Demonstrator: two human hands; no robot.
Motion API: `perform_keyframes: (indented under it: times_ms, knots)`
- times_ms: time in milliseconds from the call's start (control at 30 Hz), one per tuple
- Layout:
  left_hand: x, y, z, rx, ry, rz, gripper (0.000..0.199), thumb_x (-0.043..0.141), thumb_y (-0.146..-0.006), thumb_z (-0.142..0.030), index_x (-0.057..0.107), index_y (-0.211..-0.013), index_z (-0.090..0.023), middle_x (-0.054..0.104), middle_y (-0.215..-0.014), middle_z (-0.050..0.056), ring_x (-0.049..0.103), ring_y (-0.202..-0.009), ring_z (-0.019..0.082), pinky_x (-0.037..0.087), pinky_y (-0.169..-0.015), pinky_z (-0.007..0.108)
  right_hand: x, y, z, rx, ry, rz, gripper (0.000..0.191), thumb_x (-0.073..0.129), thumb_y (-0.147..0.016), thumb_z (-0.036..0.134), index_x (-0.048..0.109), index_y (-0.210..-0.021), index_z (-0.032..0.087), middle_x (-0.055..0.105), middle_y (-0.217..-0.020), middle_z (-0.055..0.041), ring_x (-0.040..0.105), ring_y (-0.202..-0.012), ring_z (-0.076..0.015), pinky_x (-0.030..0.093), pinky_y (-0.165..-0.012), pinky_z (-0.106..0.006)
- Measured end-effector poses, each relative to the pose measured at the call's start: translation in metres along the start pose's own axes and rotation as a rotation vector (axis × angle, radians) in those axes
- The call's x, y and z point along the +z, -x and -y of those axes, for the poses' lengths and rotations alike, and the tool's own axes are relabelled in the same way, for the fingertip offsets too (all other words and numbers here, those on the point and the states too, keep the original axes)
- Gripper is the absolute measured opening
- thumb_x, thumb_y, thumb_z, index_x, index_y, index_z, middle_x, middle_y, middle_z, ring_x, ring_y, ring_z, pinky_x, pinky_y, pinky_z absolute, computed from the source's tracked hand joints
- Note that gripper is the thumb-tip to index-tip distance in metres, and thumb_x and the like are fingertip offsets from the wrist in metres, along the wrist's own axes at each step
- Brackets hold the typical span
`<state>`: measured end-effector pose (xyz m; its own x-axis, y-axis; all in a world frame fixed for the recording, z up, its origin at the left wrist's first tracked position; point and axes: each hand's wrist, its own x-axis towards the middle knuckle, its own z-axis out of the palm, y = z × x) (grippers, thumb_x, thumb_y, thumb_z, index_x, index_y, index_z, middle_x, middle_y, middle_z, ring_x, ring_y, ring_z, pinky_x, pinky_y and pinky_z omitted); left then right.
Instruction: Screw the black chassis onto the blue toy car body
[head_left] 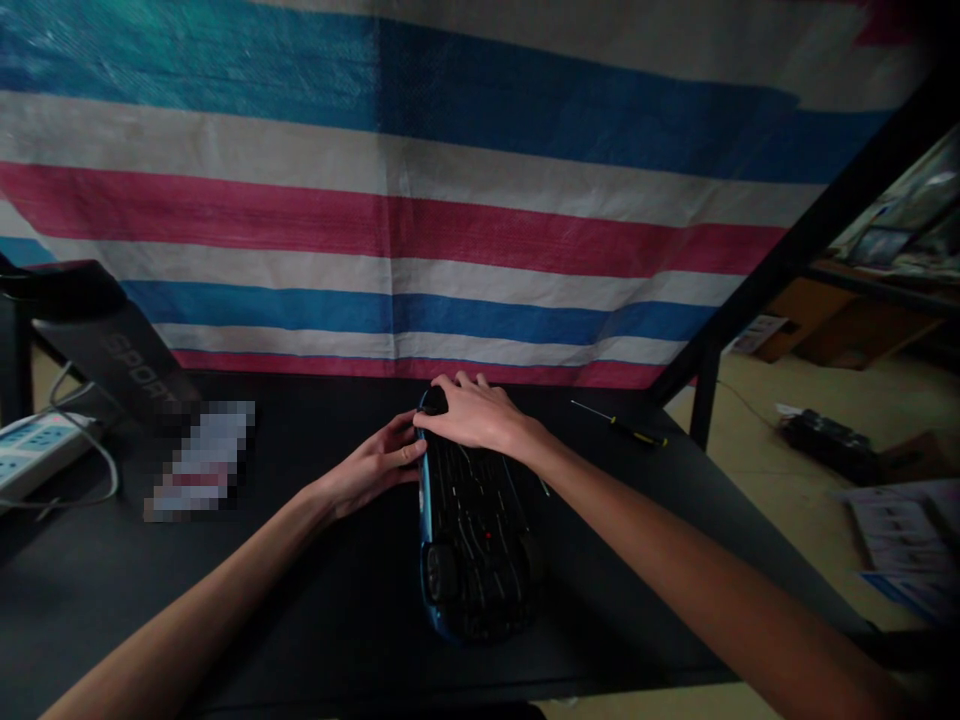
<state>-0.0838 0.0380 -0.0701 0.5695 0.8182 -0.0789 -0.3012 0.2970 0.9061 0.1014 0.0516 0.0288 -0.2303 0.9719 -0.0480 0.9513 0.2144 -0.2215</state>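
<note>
A blue toy car (484, 550) lies upside down on the black table, its dark underside facing up and its length running away from me. My right hand (480, 415) is curled over the car's far end, with the thumb by the far left wheel and the fingertips over the end. Against the car's left side, my left hand (371, 470) holds it with thumb and fingers, some of them partly hidden. A screwdriver (634, 432) with a black and yellow handle rests to the right of my right hand.
On the left stand a grey bottle (142, 360) marked SPORT and a white power strip (45, 450) with a cable. A blurred-out flat object (206, 460) lies nearby. Striped sheeting (465, 220) hangs behind the table (315, 620). A black frame post (757, 270) rises at right.
</note>
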Motion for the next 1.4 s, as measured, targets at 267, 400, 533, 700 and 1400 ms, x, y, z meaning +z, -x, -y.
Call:
perform_keyframes:
  times_ms: [267, 400, 533, 700, 1400]
  knots:
    - [0.002, -0.001, 0.004, 0.028, -0.095, -0.120, 0.055, 0.081, -0.083, -0.024, 0.059, -0.133, -0.027, 0.064, -0.134, 0.009, 0.064, -0.114, 0.023, 0.055, -0.093, 0.039, 0.000, 0.004, 0.005, -0.018, 0.009, -0.018, 0.078, 0.054, -0.087, 0.067, 0.053, -0.147, 0.017, 0.055, -0.146, -0.0209, 0.049, -0.137, -0.0444, 0.044, -0.105, -0.055]
    - [0.002, 0.000, 0.006, 0.027, -0.075, -0.120, 0.056, 0.083, -0.080, -0.025, 0.059, -0.131, -0.026, 0.064, -0.135, 0.009, 0.066, -0.114, 0.024, 0.056, -0.093, 0.039, 0.002, 0.014, 0.013, -0.018, 0.032, -0.036, 0.077, 0.053, -0.092, 0.061, 0.047, -0.152, 0.013, 0.049, -0.152, -0.0237, 0.048, -0.137, -0.0447, 0.046, -0.104, -0.056]
    - [0.001, -0.001, 0.006, 0.015, -0.053, -0.153, 0.056, 0.083, -0.080, -0.025, 0.060, -0.131, -0.026, 0.067, -0.129, 0.007, 0.066, -0.111, 0.022, 0.056, -0.091, 0.033, 0.000, 0.037, 0.019, -0.047, -0.018, -0.019, 0.082, 0.052, -0.094, 0.060, 0.034, -0.161, 0.015, 0.038, -0.162, -0.0230, 0.041, -0.144, -0.0453, 0.045, -0.106, -0.059]
    - [0.006, 0.000, 0.002, -0.017, -0.028, -0.174, 0.059, 0.082, -0.080, -0.022, 0.057, -0.134, -0.024, 0.067, -0.131, 0.009, 0.068, -0.104, 0.019, 0.055, -0.085, 0.029, 0.006, 0.061, 0.020, -0.131, -0.110, 0.167, 0.093, 0.057, -0.092, 0.057, 0.014, -0.167, 0.022, 0.001, -0.175, -0.0169, 0.004, -0.158, -0.0482, 0.026, -0.116, -0.075]
    - [0.005, 0.001, -0.001, -0.016, -0.053, -0.167, 0.046, 0.081, -0.082, -0.023, 0.061, -0.124, -0.023, 0.066, -0.123, 0.007, 0.066, -0.108, 0.023, 0.054, -0.094, 0.042, -0.039, 0.082, -0.059, -0.071, -0.496, -0.106, 0.069, 0.059, -0.093, 0.040, 0.043, -0.159, 0.027, 0.078, -0.118, -0.0086, 0.073, -0.100, -0.0301, 0.054, -0.093, -0.045]
